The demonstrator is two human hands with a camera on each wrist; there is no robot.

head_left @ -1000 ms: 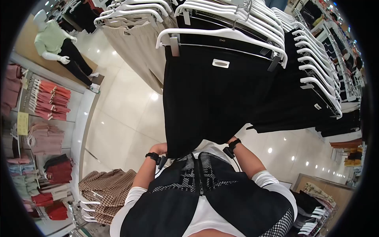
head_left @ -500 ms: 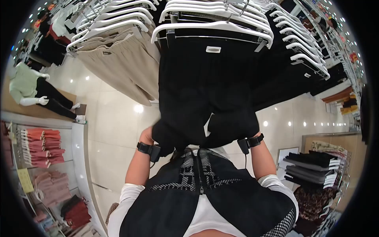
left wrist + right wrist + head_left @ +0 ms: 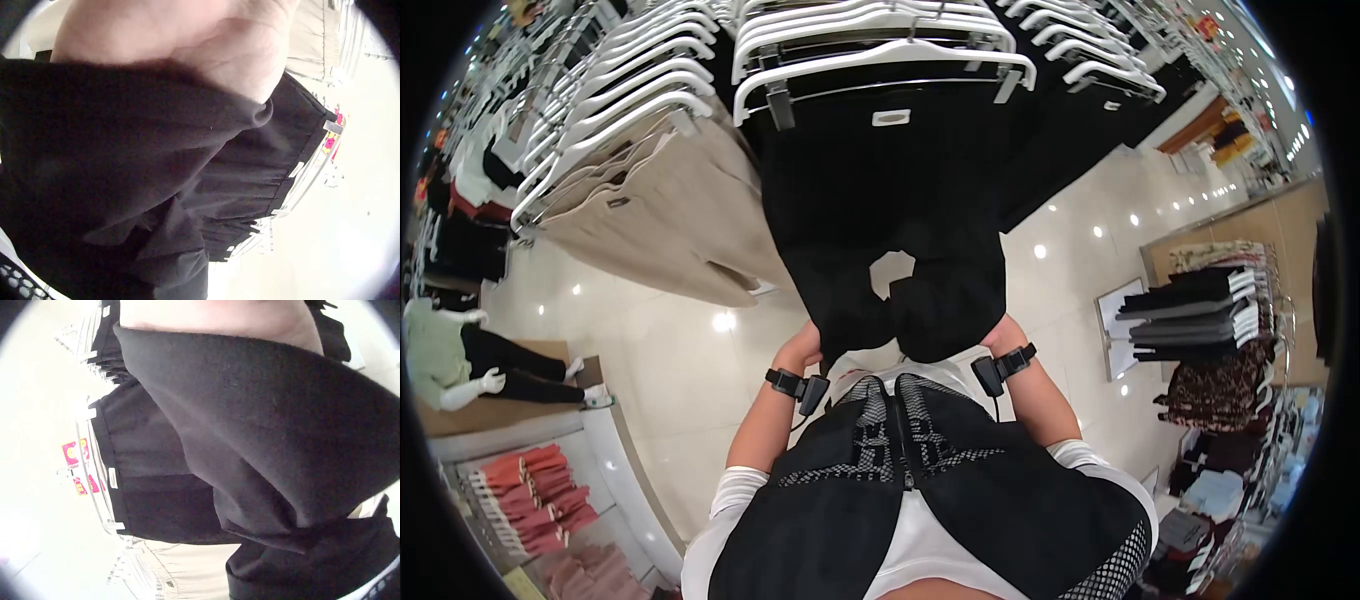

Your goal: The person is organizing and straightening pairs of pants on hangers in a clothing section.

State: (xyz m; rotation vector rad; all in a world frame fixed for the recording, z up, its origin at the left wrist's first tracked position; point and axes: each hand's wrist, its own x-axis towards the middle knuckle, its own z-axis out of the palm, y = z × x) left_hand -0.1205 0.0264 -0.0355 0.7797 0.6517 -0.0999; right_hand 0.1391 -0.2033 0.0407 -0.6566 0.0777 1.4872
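Black trousers [image 3: 830, 180] with a pale waist label hang from a white hanger [image 3: 900, 52] in front of me. Their legs are drawn up toward my chest and bunched, with a gap between them. My left hand [image 3: 805, 345] is at the outer side of one leg, and my right hand [image 3: 1002, 332] is at the other. In the left wrist view, black cloth [image 3: 112, 144] lies across the palm and covers the fingers. The right wrist view likewise has cloth [image 3: 262, 406] draped over the hand, its fingers hidden.
Beige trousers [image 3: 670, 210] hang on the rack at the left, and more black trousers [image 3: 1050, 160] at the right. A mannequin [image 3: 445, 350] and low shelving with pink clothes [image 3: 530, 495] stand at left. Another clothes rack [image 3: 1200, 320] is at right.
The view has swung to the right. The trouser legs were lifted and bunched, and a gap opened between them. Both hands have come up and now show at the legs' outer sides.
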